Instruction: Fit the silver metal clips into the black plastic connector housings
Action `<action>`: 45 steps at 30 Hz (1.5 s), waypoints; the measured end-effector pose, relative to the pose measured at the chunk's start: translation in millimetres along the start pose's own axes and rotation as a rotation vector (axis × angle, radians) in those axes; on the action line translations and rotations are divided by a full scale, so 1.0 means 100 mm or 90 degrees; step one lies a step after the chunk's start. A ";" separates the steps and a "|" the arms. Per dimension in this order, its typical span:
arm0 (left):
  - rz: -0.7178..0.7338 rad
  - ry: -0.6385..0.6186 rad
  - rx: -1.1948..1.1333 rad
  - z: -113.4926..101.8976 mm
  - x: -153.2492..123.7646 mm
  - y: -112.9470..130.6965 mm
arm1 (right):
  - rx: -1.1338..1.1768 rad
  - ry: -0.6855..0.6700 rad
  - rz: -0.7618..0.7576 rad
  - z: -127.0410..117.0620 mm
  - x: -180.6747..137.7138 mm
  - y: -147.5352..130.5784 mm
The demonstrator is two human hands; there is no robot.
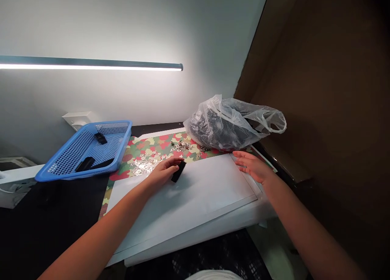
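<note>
My left hand (pixel 166 170) is closed on a small black rectangular piece (pixel 178 172), pinched between thumb and fingers and tilted over the white sheet (pixel 210 178). What kind of piece it is cannot be made out. My right hand (pixel 251 166) has its fingers apart and holds nothing, near the sheet's right edge. Behind the left hand, a scatter of small shiny pieces (pixel 143 164) covers part of a camouflage-patterned sheet (pixel 158 144). Another small heap of metal bits (pixel 183 146) lies farther back, with darker bits (pixel 204 148) by the bag.
A blue plastic basket (pixel 123 150) with several black pieces stands at the left. A clear plastic bag (pixel 225 125) full of dark items rests at the back. Cardboard (pixel 319 89) rises along the right. A lit tube lamp (pixel 122 64) runs along the wall.
</note>
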State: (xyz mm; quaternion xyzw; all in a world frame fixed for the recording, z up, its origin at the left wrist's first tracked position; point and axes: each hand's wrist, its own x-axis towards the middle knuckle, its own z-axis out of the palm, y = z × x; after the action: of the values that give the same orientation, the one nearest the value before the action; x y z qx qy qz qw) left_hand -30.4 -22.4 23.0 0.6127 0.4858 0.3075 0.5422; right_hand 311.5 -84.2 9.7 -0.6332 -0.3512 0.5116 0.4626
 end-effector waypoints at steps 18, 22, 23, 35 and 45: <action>0.003 -0.015 0.038 -0.01 0.02 -0.06 | 0.143 0.078 0.039 0.07 0.19 -0.07; 0.007 -0.023 0.049 0.00 0.01 -0.04 | 0.171 0.068 0.025 0.05 0.20 -0.09; 0.008 -0.024 0.048 0.00 0.00 -0.04 | 0.177 0.053 0.021 0.05 0.21 -0.11; 0.001 -0.045 0.044 -0.01 0.01 -0.05 | 0.117 -0.135 0.044 -0.18 0.06 -0.23; 0.005 -0.043 0.052 -0.01 -0.02 -0.02 | -0.165 -0.052 -0.228 -0.01 0.33 -0.24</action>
State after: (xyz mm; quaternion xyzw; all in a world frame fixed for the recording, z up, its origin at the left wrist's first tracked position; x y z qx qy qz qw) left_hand -32.8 -24.0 22.2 0.6463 0.4771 0.2687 0.5315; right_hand 320.8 -46.6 21.9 -0.5936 -0.5395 0.3972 0.4459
